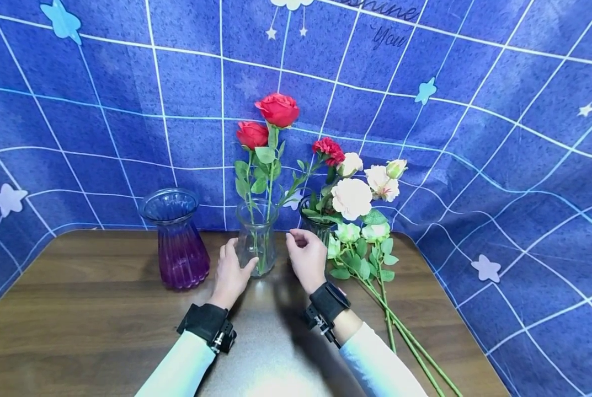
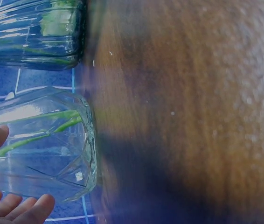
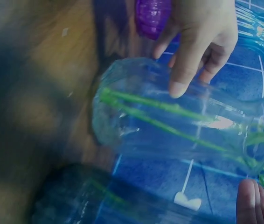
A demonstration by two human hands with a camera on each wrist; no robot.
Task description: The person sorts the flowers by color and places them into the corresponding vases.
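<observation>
A clear glass vase [image 1: 257, 242] stands upright at mid-table, with the green stems of two red roses [image 1: 277, 110] inside. My left hand [image 1: 233, 273] is at its left side, fingers relaxed and thumb overlapping the front of the glass. In the left wrist view, the fingers [image 2: 38, 210] lie along the lower edge of the vase [image 2: 43, 154]. My right hand [image 1: 308, 256] hovers right of the vase with loosely bent fingers and nothing in them. A red carnation [image 1: 328, 150] leans right, its stem slanting down toward the clear vase's mouth.
A blue-to-purple vase [image 1: 182, 248] stands on the left. Behind my right hand is a dark glass vase [image 1: 312, 218], pale pink flowers [image 1: 351, 198] above it. Greenish-white roses [image 1: 375, 232] lie on the right, long stems reaching the front. A blue grid cloth [image 1: 191, 138] hangs behind.
</observation>
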